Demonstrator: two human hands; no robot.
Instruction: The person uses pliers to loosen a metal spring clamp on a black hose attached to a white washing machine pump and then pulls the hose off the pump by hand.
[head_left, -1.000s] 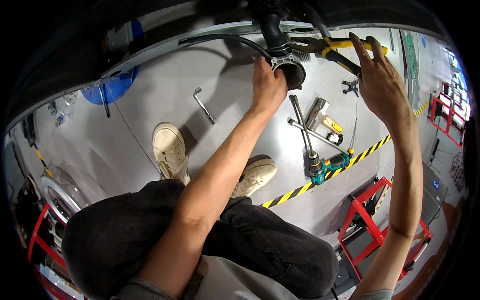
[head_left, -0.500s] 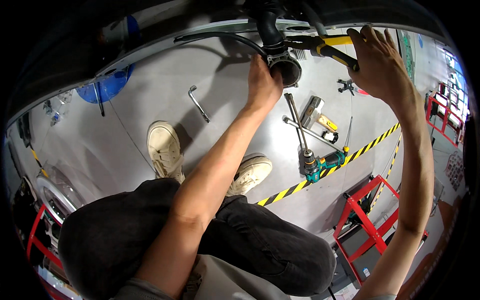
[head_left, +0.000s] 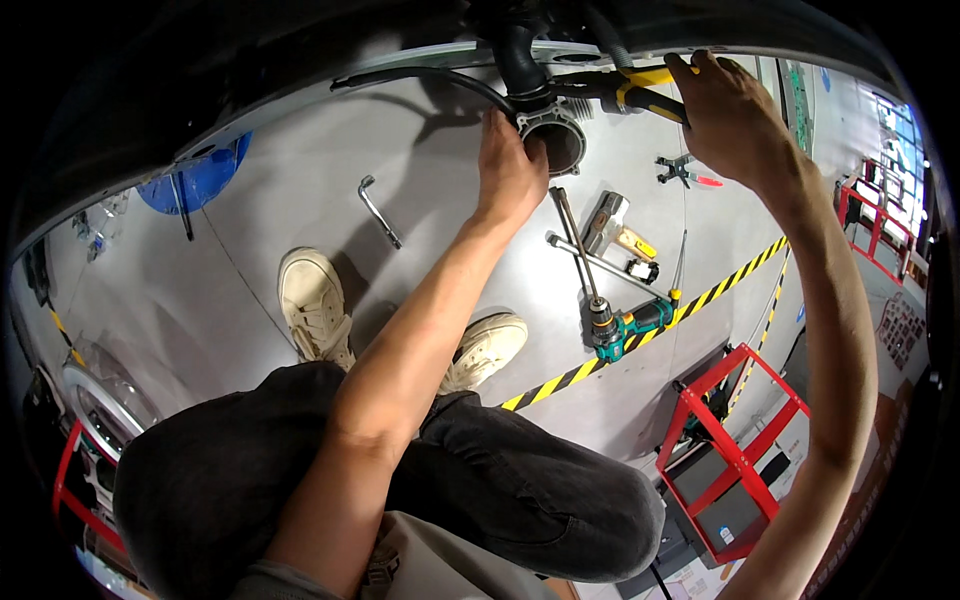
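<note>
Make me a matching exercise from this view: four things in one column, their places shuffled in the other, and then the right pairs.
Things:
1. Yellow-and-black pliers
2. Cordless drill
3. L-shaped socket wrench
4. Round metal housing

Places:
A. By the striped floor tape
B. In the left hand
C. In the right hand
D. On the floor, left of both hands

Pairs: 1-C, 2-A, 3-D, 4-B.
</note>
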